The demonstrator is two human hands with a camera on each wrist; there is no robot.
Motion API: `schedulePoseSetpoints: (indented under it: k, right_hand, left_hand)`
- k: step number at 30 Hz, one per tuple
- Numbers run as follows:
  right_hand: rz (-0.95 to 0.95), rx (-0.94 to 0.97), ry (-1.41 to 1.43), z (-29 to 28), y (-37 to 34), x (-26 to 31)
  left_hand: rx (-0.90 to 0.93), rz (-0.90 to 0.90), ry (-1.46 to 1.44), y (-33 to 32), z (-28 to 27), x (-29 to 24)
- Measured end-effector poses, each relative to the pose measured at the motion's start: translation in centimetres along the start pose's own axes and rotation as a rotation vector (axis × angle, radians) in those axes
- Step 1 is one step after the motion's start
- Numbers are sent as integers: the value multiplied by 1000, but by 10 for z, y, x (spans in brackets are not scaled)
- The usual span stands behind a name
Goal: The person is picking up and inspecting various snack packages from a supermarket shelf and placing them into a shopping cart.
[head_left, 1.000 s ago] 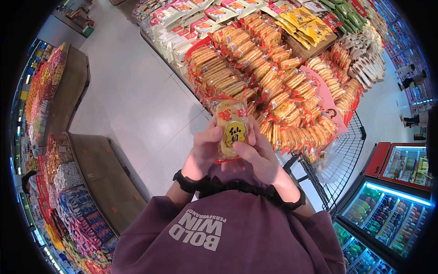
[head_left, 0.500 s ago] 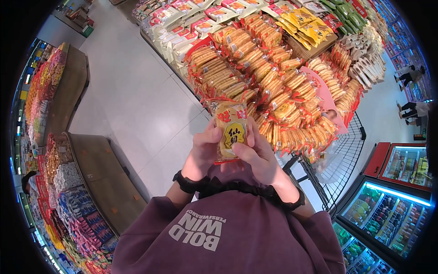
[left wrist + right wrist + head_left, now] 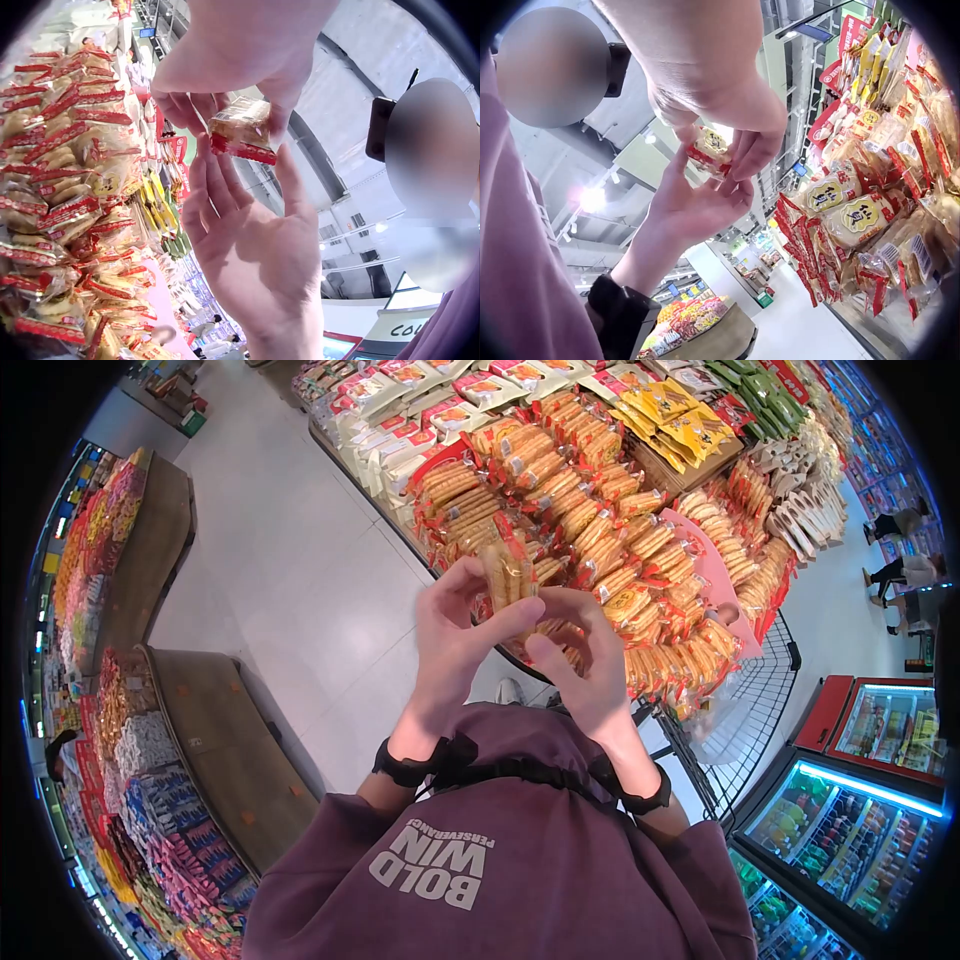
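Observation:
A small clear pack of rice crackers (image 3: pixel 508 575) with red ends is raised in front of the display, its narrow side facing up in the head view. My left hand (image 3: pixel 450 640) pinches it between thumb and fingers. Close by on the other side, my right hand (image 3: pixel 590 660) makes a loose curve, fingertips right at the pack and thumb apart from it. In the left wrist view, the right hand (image 3: pixel 259 247) shows its palm and spread fingers below the pack's red seal (image 3: pixel 244 150). The yellow label of the pack (image 3: pixel 709 150) shows in the right wrist view.
Piled packs of similar crackers (image 3: pixel 640 610) cover the stand ahead, with yellow packets (image 3: pixel 675 420) behind. A wire cart (image 3: pixel 755 690) stands at the right, near lit drink coolers (image 3: pixel 850 840). Wooden candy stands (image 3: pixel 220 740) line the left. People (image 3: pixel 900 570) are at the far right.
The pack has turned from label facing up to its narrow side, and moved a little up and away. The right thumb has come off its front; the hands have shifted around it.

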State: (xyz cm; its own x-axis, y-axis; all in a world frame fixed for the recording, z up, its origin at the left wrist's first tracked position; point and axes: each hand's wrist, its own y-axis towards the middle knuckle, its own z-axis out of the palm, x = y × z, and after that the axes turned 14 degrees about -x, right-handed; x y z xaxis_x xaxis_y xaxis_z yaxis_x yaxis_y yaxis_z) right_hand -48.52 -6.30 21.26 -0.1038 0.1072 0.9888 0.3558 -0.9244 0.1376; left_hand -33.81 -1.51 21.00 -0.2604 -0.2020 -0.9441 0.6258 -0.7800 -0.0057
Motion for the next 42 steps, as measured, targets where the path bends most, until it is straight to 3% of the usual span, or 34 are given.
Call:
schedulePoseSetpoints:
  k: [3,9,10,12,15,18,21,23,25,27,31,35,38,42]
  right_hand:
    - [9,15,53,5,0,-4]
    - [165,50,160,4,0,-7]
    - [181,61,157,3,0,-5]
    - [175,84,95,4,0,-3]
    - [150,86,115,7,-2,-6]
    - [108,73,131,7,-1,-8]
    - [61,33,98,7,-2,-8]
    - [38,8,60,7,-3,-8]
    - [23,-11,13,7,-5,-9]
    - [-9,-75,-97,4,-3,-6]
    - [-260,-220,-348,-2,6,-10]
    - [-304,-164,-380,-10,7,1]
    - [-195,-148,-130,-12,7,-3]
    - [-39,-142,-65,-14,6,-7]
  left_hand:
    - [-15,-73,-45,-4,7,-2]
    - [46,26,154,-5,2,3]
    - [31,29,78,-5,3,1]
    - [4,34,-74,-3,5,-3]
    - [105,120,62,2,-9,3]
    - [92,100,47,-1,-5,2]
    - [63,11,-148,-5,1,0]
    - [23,-144,-150,-1,-3,6]
    - [-7,-183,-174,-1,0,4]
    - [-21,-110,-224,-4,13,-2]
    - [80,277,152,-10,12,7]
    - [19,-33,52,-10,15,3]
    - [66,-37,35,-1,10,4]
    - [139,-57,33,-5,12,8]
